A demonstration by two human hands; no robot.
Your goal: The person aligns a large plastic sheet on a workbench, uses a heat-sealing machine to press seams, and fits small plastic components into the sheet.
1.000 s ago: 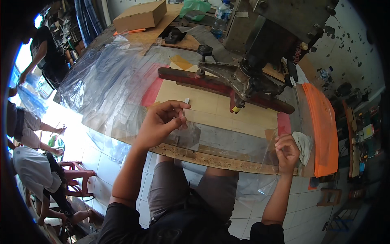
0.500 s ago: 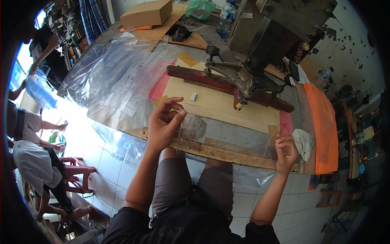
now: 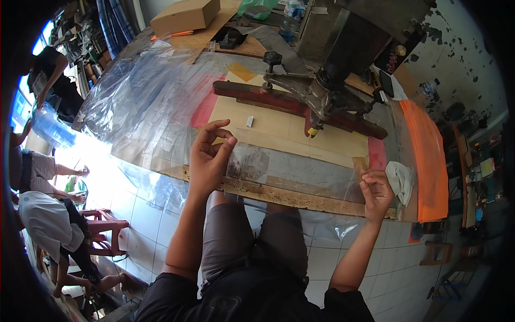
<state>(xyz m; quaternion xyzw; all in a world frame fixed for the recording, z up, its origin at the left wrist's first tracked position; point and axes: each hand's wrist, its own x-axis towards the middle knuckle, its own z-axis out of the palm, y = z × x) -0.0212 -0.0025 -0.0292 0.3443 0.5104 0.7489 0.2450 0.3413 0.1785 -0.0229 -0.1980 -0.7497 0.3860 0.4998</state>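
A clear plastic sheet stretches between my hands over the front edge of the worktable, its outline hard to follow. My left hand pinches it near the left side, thumb against curled fingers. At the right, my right hand closes thumb to fingers on its other side, beside a crumpled white cloth. Beyond my hands lies a cream board with pink and tan patches at its ends and a small white piece on it. The press's dark red bar extends over the board.
Loose clear plastic sheets cover the table's left side. Orange sheets are stacked at the right edge. A cardboard box and a water bottle stand behind. Other people are at the left, near a red stool.
Both hands keep their pinch on the clear plastic sheet. My left hand appears slightly farther left, while the whole view has shifted a little.
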